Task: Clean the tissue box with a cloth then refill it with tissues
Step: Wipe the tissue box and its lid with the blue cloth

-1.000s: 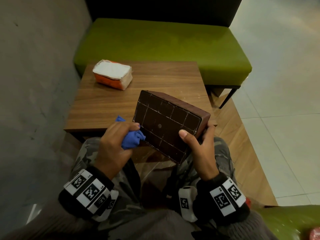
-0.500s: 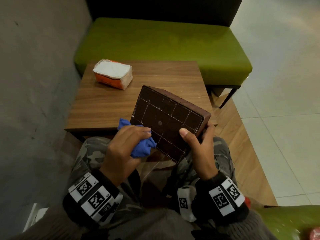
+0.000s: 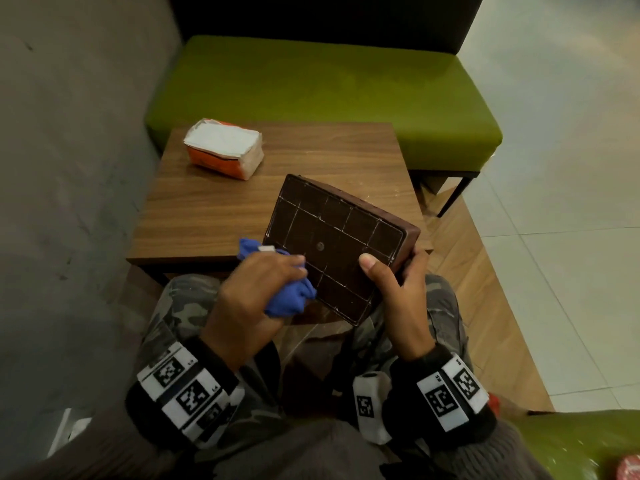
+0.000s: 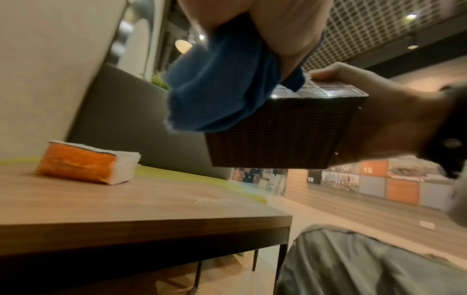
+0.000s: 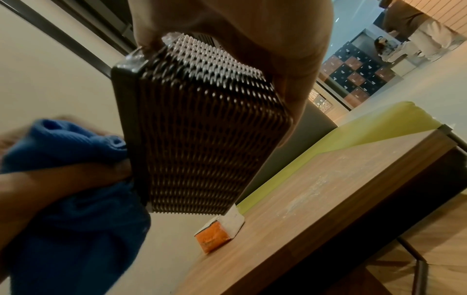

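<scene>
While right hand [image 3: 398, 292] grips one tissue box [image 3: 332, 244], left hand [image 3: 252, 292] fingers clutch one cloth [image 3: 289, 299]; one tissue pack [image 3: 223, 148].

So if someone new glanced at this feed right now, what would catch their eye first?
Probably the dark woven tissue box, tilted above the lap with its gridded underside up, gripped at one end by the right hand. Next, the bright blue cloth bunched in the left hand against that underside. Then the orange tissue pack on the wooden table's far left corner.
</scene>
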`<action>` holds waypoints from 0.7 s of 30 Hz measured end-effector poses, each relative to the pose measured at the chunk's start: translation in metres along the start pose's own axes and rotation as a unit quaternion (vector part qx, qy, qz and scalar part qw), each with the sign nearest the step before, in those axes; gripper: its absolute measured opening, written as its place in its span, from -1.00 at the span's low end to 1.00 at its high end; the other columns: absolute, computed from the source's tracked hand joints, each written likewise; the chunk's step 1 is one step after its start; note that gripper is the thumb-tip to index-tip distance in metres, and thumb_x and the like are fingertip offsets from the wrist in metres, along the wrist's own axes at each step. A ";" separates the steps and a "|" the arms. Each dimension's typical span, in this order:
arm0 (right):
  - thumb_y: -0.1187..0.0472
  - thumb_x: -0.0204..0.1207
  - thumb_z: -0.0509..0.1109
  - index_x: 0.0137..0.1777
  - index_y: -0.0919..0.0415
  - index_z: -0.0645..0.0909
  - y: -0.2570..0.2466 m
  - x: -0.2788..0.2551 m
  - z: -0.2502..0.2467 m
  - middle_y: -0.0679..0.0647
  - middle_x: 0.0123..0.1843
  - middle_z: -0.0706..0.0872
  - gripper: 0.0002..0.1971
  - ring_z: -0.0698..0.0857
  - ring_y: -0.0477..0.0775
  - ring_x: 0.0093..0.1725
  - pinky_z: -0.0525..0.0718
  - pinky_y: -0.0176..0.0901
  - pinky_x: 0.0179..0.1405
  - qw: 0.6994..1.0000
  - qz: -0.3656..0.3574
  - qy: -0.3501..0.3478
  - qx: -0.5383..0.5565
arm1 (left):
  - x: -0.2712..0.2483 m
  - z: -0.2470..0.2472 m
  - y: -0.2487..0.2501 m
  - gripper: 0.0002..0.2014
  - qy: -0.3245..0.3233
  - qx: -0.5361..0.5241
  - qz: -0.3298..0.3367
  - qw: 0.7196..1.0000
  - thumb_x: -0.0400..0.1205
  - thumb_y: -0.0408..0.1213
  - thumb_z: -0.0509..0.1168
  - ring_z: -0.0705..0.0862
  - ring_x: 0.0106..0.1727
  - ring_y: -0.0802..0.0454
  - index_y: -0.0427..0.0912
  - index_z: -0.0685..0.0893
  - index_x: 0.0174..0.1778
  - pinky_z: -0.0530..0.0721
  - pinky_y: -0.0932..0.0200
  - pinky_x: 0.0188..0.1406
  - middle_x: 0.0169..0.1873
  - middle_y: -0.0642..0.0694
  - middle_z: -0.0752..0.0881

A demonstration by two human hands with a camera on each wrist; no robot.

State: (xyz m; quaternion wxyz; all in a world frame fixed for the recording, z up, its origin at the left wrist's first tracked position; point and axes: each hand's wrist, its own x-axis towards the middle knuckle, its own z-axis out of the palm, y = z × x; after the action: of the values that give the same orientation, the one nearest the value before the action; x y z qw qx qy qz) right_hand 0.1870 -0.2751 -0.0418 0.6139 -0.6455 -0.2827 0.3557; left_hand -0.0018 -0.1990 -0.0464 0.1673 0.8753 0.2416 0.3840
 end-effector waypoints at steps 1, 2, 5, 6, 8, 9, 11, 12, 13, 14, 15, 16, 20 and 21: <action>-0.38 0.01 0.58 0.19 -0.33 0.37 -0.001 0.000 0.000 -0.06 0.23 0.68 -0.27 0.70 0.05 0.25 0.68 0.24 0.25 1.000 0.006 -0.004 0.005 | -0.001 0.001 0.000 -0.66 -0.020 0.004 0.015 1.000 0.46 -0.22 0.36 0.61 0.22 0.01 -0.29 0.64 0.10 0.52 0.09 0.32 0.12 -0.23 0.70; -0.34 0.01 0.58 0.21 -0.26 0.37 -0.001 0.001 -0.001 -0.05 0.23 0.68 -0.25 0.71 0.06 0.24 0.69 0.23 0.25 1.000 0.013 -0.011 0.014 | 0.003 0.000 -0.001 -0.66 -0.025 -0.007 -0.012 1.000 0.45 -0.21 0.34 0.61 0.20 0.02 -0.29 0.64 0.11 0.53 0.12 0.29 0.11 -0.22 0.70; -0.24 0.03 0.55 0.25 -0.07 0.36 -0.002 0.002 -0.004 0.00 0.23 0.65 -0.22 0.71 0.08 0.23 0.74 0.13 0.21 0.998 0.036 -0.023 0.052 | 0.025 -0.007 -0.013 -0.76 0.093 -0.069 -0.207 0.972 0.47 -0.27 0.38 0.63 -0.05 0.20 -0.11 0.58 0.03 0.60 0.31 0.00 -0.07 0.04 0.68; -0.24 0.03 0.54 0.25 -0.08 0.36 -0.003 0.002 -0.004 -0.01 0.22 0.64 -0.23 0.71 0.08 0.23 0.74 0.09 0.20 0.997 0.038 -0.025 0.055 | 0.035 -0.008 -0.016 -0.76 0.133 -0.084 -0.238 0.959 0.48 -0.30 0.42 0.64 -0.07 0.21 -0.08 0.57 0.02 0.60 0.34 -0.02 -0.10 0.06 0.67; -0.27 0.03 0.54 0.20 -0.17 0.36 -0.003 0.002 0.001 -0.07 0.20 0.65 -0.28 0.71 0.03 0.22 0.72 0.10 0.22 0.999 0.024 -0.033 0.024 | 0.052 -0.007 -0.009 -0.71 0.140 -0.114 -0.243 0.953 0.49 -0.24 0.45 0.67 0.05 0.16 -0.10 0.56 0.09 0.58 0.34 0.07 0.00 -0.05 0.70; -0.29 0.03 0.55 0.17 -0.20 0.36 -0.001 0.003 0.005 -0.10 0.18 0.66 -0.29 0.71 0.00 0.20 0.71 0.11 0.23 0.999 0.022 -0.034 -0.003 | 0.060 -0.003 0.001 -0.67 0.123 -0.124 -0.226 0.958 0.50 -0.16 0.44 0.65 0.11 0.17 -0.12 0.55 0.13 0.55 0.37 0.13 0.07 -0.07 0.68; -0.32 0.05 0.51 0.21 -0.14 0.35 0.005 0.005 0.014 -0.11 0.14 0.66 -0.27 0.70 -0.01 0.18 0.68 0.08 0.21 0.998 0.028 -0.024 -0.050 | 0.071 0.008 0.024 -0.59 0.065 -0.150 -0.161 0.973 0.49 -0.07 0.39 0.56 0.26 0.20 -0.15 0.53 0.19 0.49 0.36 0.27 0.21 -0.09 0.60; -0.30 0.09 0.47 0.26 -0.05 0.36 0.007 0.007 0.017 -0.07 0.13 0.66 -0.25 0.70 0.02 0.16 0.68 0.09 0.20 0.997 0.028 -0.020 -0.071 | 0.073 0.013 0.033 -0.57 0.029 -0.162 -0.117 0.979 0.49 -0.06 0.38 0.50 0.34 0.19 -0.15 0.51 0.21 0.45 0.31 0.35 0.28 -0.07 0.53; -0.22 0.17 0.43 0.32 0.06 0.38 0.008 0.008 0.019 -0.01 0.14 0.68 -0.27 0.70 0.08 0.16 0.68 0.15 0.20 0.995 0.027 -0.021 -0.093 | 0.073 0.018 0.039 -0.54 -0.011 -0.165 -0.070 0.984 0.49 -0.06 0.39 0.43 0.41 0.18 -0.14 0.50 0.25 0.41 0.25 0.42 0.34 -0.05 0.47; -0.10 0.22 0.39 0.37 0.15 0.40 0.008 0.009 0.019 0.06 0.16 0.69 -0.30 0.71 0.14 0.16 0.67 0.22 0.21 0.993 0.024 -0.022 -0.110 | 0.071 0.020 0.040 -0.50 -0.049 -0.156 -0.026 0.986 0.48 -0.04 0.40 0.37 0.47 0.15 -0.12 0.48 0.29 0.36 0.20 0.49 0.39 -0.04 0.41; -0.03 0.22 0.37 0.40 0.19 0.40 0.007 0.010 0.018 0.09 0.17 0.70 -0.30 0.71 0.15 0.16 0.67 0.23 0.22 0.992 0.020 -0.021 -0.119 | 0.070 0.020 0.036 -0.48 -0.080 -0.140 0.006 0.987 0.49 -0.01 0.40 0.30 0.53 0.11 -0.09 0.46 0.33 0.29 0.15 0.54 0.44 -0.03 0.37; -0.08 0.19 0.39 0.38 0.16 0.39 0.006 0.010 0.015 0.03 0.16 0.69 -0.27 0.71 0.09 0.14 0.68 0.18 0.21 0.992 0.014 -0.024 -0.120 | 0.069 0.019 0.027 -0.47 -0.103 -0.121 0.016 0.987 0.50 0.03 0.37 0.23 0.58 0.07 -0.04 0.43 0.35 0.23 0.12 0.58 0.49 -0.03 0.33; -0.33 0.02 0.57 0.25 -0.25 0.33 0.000 0.004 0.007 -0.14 0.17 0.69 -0.22 0.71 -0.04 0.19 0.69 0.16 0.22 0.997 0.016 -0.029 -0.077 | 0.073 0.008 -0.013 -0.60 -0.040 -0.111 -0.109 0.987 0.56 0.04 0.29 0.24 0.60 0.03 0.09 0.45 0.31 0.24 0.04 0.59 0.51 -0.04 0.36; -0.35 0.01 0.60 0.23 -0.30 0.34 0.000 0.003 0.006 -0.13 0.20 0.69 -0.22 0.71 -0.02 0.22 0.69 0.19 0.23 0.998 0.015 -0.021 -0.061 | 0.075 0.005 -0.021 -0.63 0.001 -0.125 -0.162 0.979 0.58 0.03 0.29 0.36 0.52 0.05 0.09 0.46 0.28 0.34 0.01 0.52 0.44 -0.07 0.45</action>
State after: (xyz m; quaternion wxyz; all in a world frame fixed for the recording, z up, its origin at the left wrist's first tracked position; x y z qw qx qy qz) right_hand 0.1839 -0.2689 -0.0424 0.5617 -0.6783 -0.3076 0.3603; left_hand 0.0397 -0.1407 -0.0152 0.3349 0.7963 0.3310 0.3797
